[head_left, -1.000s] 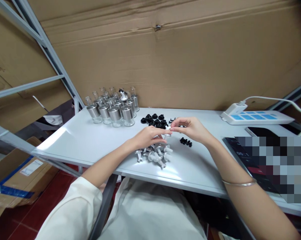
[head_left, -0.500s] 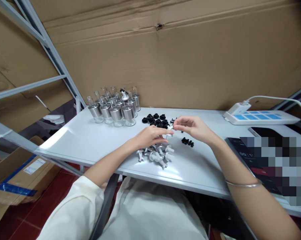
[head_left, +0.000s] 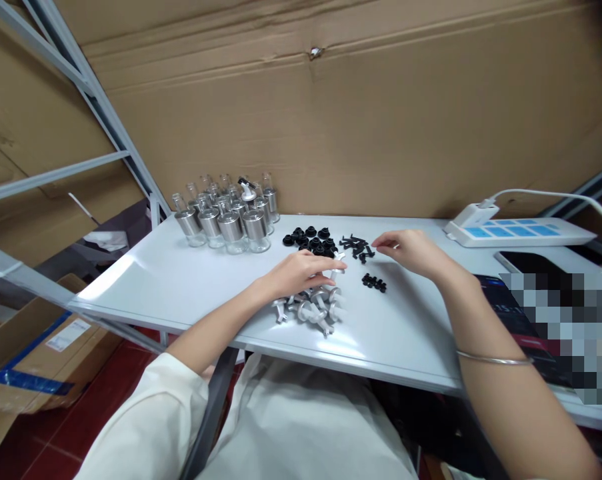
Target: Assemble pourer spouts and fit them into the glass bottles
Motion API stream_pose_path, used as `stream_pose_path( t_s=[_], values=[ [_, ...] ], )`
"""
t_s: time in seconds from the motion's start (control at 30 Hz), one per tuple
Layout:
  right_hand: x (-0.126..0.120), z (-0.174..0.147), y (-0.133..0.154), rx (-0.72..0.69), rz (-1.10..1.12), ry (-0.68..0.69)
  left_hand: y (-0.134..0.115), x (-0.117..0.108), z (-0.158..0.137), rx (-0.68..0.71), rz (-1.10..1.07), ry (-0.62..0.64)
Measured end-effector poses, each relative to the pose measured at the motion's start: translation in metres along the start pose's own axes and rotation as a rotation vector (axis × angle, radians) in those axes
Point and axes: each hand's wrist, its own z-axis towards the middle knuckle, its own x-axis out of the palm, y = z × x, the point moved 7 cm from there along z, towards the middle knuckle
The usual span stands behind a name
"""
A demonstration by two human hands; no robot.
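My left hand (head_left: pixel 311 269) pinches a white and silver pourer spout (head_left: pixel 339 265) between thumb and fingers, holding it above the table. Beneath that hand lies a pile of similar pourer spouts (head_left: pixel 313 312), partly hidden by it. My right hand (head_left: pixel 408 252) is beside a scatter of small black levers (head_left: pixel 355 245), its fingertips at their right edge. Its fingers are slightly apart, and nothing shows between them. Short black pieces (head_left: pixel 374 283) form a small group below the levers. Black round stoppers (head_left: pixel 311 240) sit beyond my left hand.
Glass bottles with steel sleeves (head_left: pixel 231 227) stand together at the back left; one carries a pourer with a black lever (head_left: pixel 247 189). A power strip (head_left: pixel 525 231) with a white plug and cable lies back right. Nearer are a phone (head_left: pixel 523 261) and a dark screen (head_left: pixel 505 307).
My right hand has moved right, away from the spout in my left hand, over to the black levers. The left hand stays in place with the spout.
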Motion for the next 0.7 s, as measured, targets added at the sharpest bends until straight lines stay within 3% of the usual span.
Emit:
stream_pose_path(
  t_s=[0.3,0.7],
  values=[
    [0.023,-0.005,0.01,-0.031,0.022,0.331,-0.001,0.001,0.0,0.016,0.018,0.009],
    [0.032,-0.009,0.02,-0.05,0.071,0.423,-0.002,0.003,-0.001,0.034,0.054,0.021]
  ],
)
